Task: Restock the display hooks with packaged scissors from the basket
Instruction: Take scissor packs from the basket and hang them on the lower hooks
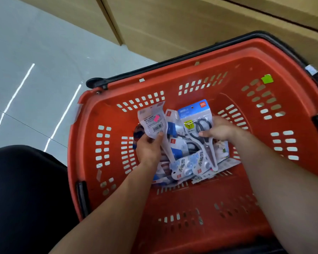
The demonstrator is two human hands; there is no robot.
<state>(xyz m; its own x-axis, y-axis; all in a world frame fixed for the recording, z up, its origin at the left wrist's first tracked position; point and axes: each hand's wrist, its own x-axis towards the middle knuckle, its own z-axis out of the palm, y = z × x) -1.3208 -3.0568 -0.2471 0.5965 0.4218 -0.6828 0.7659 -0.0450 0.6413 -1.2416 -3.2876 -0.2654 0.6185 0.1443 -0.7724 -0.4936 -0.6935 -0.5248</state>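
A red plastic basket (pixel 173 204) with slotted walls stands on the floor below me. Both my arms reach into it. My left hand (pixel 148 147) grips a scissors pack (pixel 154 123) turned back side up, showing a barcode and a pink sticker. My right hand (pixel 219 130) pinches another scissors pack (pixel 195 118) face up, with a blue header, a yellow tag and black-handled scissors inside. Several more packs (pixel 185 167) lie in a loose pile on the basket's bottom under both hands. No display hooks are in view.
The basket has a black handle (pixel 173 60) folded along its far rim and a green sticker (pixel 267 79) on its inner wall. Wooden cabinet panels (pixel 173 21) rise behind it. Pale glossy floor tiles (pixel 26 70) spread to the left. My dark-clothed knee (pixel 26 198) is at lower left.
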